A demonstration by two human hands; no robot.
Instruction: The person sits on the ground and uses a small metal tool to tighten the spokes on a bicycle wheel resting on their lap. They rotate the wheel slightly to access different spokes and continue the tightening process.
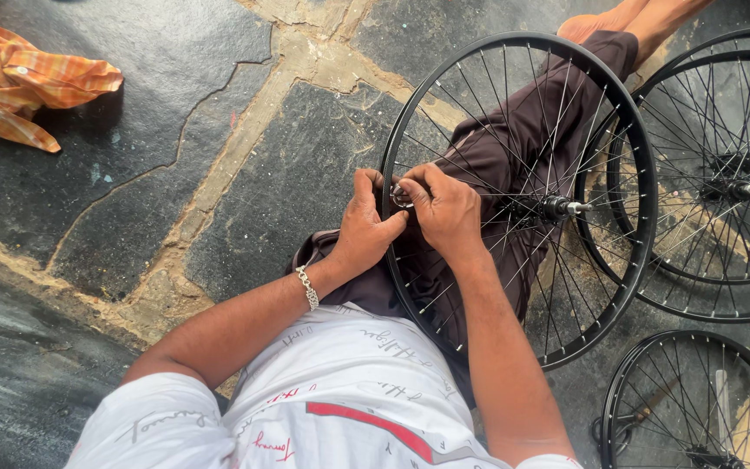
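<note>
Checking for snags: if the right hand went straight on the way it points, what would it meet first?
The right hand points toward the left hand; it would meet the wheel's rim between them almost at once.

No packages, labels, signs or screens in view.

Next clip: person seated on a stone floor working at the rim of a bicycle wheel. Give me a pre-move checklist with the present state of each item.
1. Wheel supported: ok, it rests across the person's lap.
2. Left hand on the rim: ok, fingers curl over it.
3. Right hand at the same spot: ok, pinching beside the left hand.
4. Small metal part between the fingertips: cannot tell what it is or whether it is seated.
5. Hub axle free of the hands: ok.
6. Other wheels out of the way: ok, lying to the right on the floor.
</note>
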